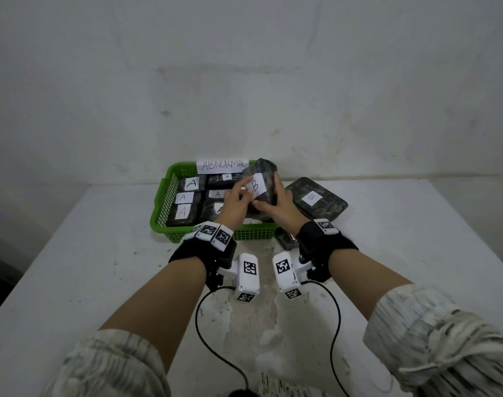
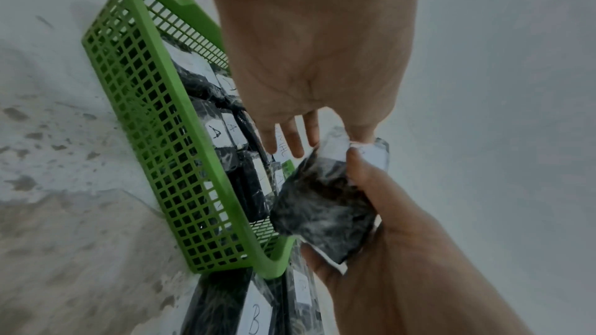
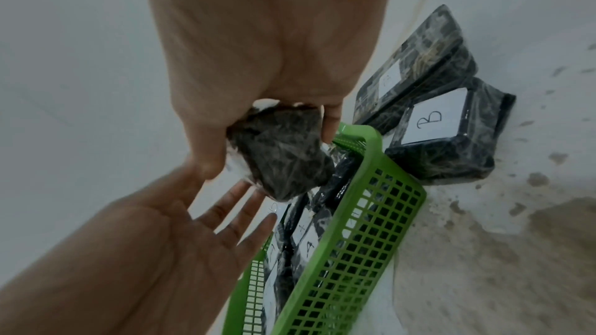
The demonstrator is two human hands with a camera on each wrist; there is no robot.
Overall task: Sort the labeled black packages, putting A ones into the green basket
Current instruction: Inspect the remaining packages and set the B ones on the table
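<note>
A black wrapped package with a white B label (image 1: 263, 183) is held up over the right end of the green basket (image 1: 164, 207). My right hand (image 1: 270, 196) grips it from the right side, thumb on its front. The straight fingers of my left hand (image 1: 238, 193) touch its label side; the right wrist view shows this left hand (image 3: 225, 218) flat-palmed against the package (image 3: 283, 159). Several black packages labelled A (image 1: 191, 183) lie inside the basket, which carries a paper sign reading ABNORMAL (image 1: 222, 165).
Two black packages labelled B (image 1: 316, 200) (image 3: 445, 124) lie on the white table (image 1: 101, 267) just right of the basket. Another dark package (image 1: 286, 239) sits by my right wrist. A wall stands close behind. Black cables trail at the near edge.
</note>
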